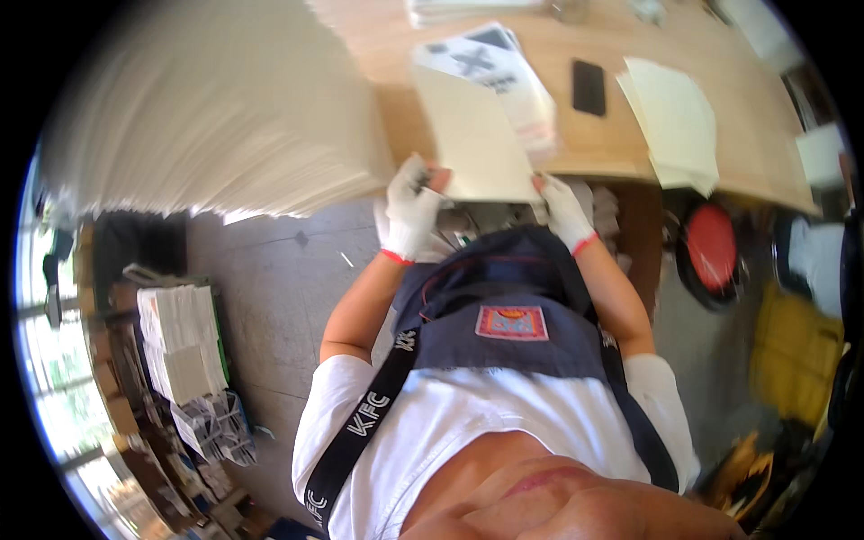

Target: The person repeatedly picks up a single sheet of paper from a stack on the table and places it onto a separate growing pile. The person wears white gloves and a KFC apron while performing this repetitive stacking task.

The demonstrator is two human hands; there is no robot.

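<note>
A blank cream sheet of paper or thin card (477, 135) lies over the table's near edge. My left hand (414, 205), in a white glove with bare fingertips and a red cuff, pinches its near left corner. At the near right corner, my right hand (564, 211) grips it too, in a matching glove. The sheet's far part covers some printed sheets (490, 61) with dark and grey markings, slightly fanned and blurred. Both hands are close to my dark apron (504, 297).
A tall stack of cream paper (234, 108) rises at the left of the wooden table (576, 153). A black phone (589, 87) and more cream sheets (675, 126) lie to the right. Below are a red round stool seat (711, 243), a yellow object (796, 351) and stacked paper bundles (183, 342).
</note>
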